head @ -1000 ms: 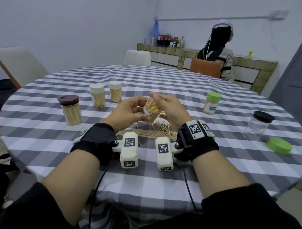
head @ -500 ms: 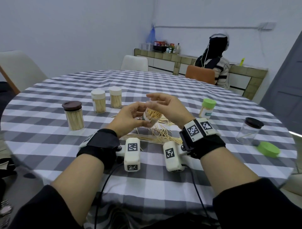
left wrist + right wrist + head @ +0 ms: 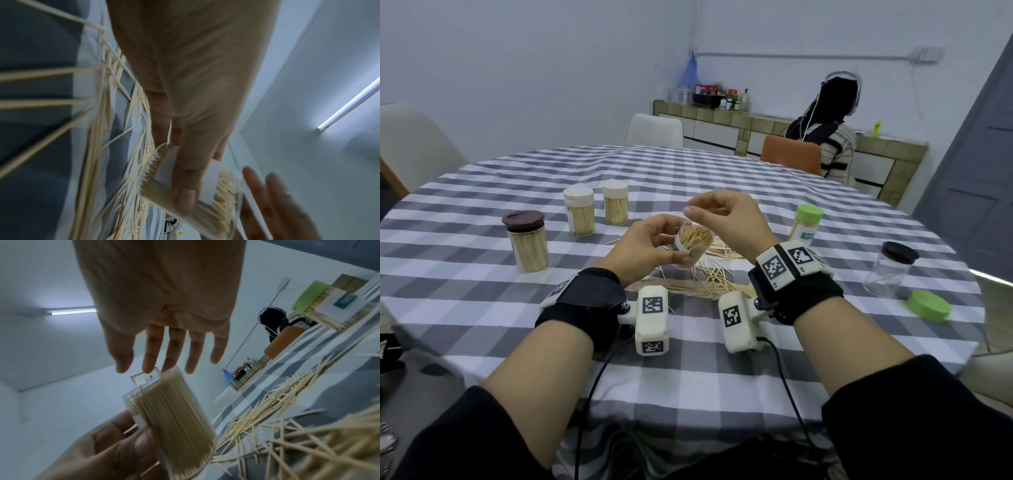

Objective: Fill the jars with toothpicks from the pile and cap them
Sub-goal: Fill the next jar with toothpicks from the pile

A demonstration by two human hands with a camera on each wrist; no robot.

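My left hand (image 3: 647,243) grips a small clear labelled jar (image 3: 693,245), tilted and uncapped, packed full of toothpicks. In the left wrist view the thumb (image 3: 185,186) lies across the jar (image 3: 156,186). My right hand (image 3: 722,214) hovers just above the jar's mouth and holds nothing. The right wrist view shows its fingers (image 3: 170,350) relaxed and spread over the jar (image 3: 174,410). The toothpick pile (image 3: 709,277) lies on the checked cloth under both hands. A loose green lid (image 3: 929,305) lies at the right.
A brown-lidded full jar (image 3: 527,241) and two white-capped full jars (image 3: 580,212) (image 3: 615,202) stand at the left. A green-capped jar (image 3: 806,222) and a dark-lidded empty jar (image 3: 890,270) stand at the right. A person sits beyond the table (image 3: 722,171).
My right hand has lifted from the jar's mouth and now hangs a little above it. The toothpicks now sit level inside the jar.
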